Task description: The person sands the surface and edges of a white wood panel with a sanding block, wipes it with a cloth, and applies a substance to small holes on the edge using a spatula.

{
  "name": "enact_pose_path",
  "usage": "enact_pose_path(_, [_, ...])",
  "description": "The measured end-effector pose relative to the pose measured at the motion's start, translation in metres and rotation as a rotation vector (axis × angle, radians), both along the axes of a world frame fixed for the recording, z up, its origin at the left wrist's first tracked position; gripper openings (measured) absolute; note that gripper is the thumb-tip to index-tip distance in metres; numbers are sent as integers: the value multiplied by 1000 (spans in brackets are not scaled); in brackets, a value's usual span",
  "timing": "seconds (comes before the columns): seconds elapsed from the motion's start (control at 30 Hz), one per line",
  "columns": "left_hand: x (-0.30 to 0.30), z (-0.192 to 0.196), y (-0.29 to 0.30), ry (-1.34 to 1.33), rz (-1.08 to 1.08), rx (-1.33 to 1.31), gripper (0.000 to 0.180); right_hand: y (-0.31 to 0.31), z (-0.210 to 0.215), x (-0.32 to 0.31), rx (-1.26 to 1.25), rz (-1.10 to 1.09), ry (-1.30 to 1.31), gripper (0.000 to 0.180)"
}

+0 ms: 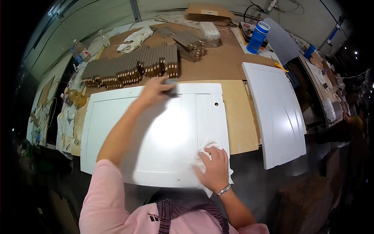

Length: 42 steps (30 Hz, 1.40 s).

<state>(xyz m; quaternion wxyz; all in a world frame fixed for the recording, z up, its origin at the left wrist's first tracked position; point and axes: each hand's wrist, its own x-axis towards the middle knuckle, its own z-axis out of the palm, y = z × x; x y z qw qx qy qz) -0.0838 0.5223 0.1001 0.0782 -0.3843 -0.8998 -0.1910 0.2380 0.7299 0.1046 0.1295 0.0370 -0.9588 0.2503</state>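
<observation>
Hands work a white cabinet door [156, 132] lying flat at centre frame. The left hand [154, 90], blurred, curls its fingers around a small dark block [170, 87] near the door's upper edge. The right hand [213, 167] presses flat, fingers together, on a white cloth [202, 150] at the lower right corner.

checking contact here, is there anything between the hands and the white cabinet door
Yes. The left hand presses a small dark block onto the white cabinet door near its far edge, and a white cloth lies under the right hand at the near right corner.
</observation>
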Motion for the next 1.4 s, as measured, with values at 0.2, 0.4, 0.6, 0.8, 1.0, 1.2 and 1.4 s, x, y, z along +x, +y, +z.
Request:
enact_pose_path(0.2, [0, 13, -136, 286, 366, 17, 56, -17, 1, -10, -7, 58, 1, 40])
enact_pose_path(0.4, [11, 0, -66, 106, -87, -39, 65, -8, 0, -1, 23, -7, -12, 40])
enact_pose_path(0.6, [3, 9, -335, 176, 718, -335, 57, -23, -2, -7, 4, 27, -8, 40])
enact_pose_path(0.8, [21, 8, -160, 264, -56, -108, 62, -15, -3, -3, 57, -1, -4, 43])
enact_pose_path(1.0, [19, 7, -283, 210, 383, -196, 56, -23, -1, -10, 69, 24, 50, 41])
enact_pose_path(1.2, [26, 0, -89, 228, -22, 140, 42, -22, -2, -8, 129, 47, 62, 41])
enact_pose_path(1.4, [14, 4, -78, 210, 27, 90, 44, -18, 1, -4, 144, 20, 51, 39])
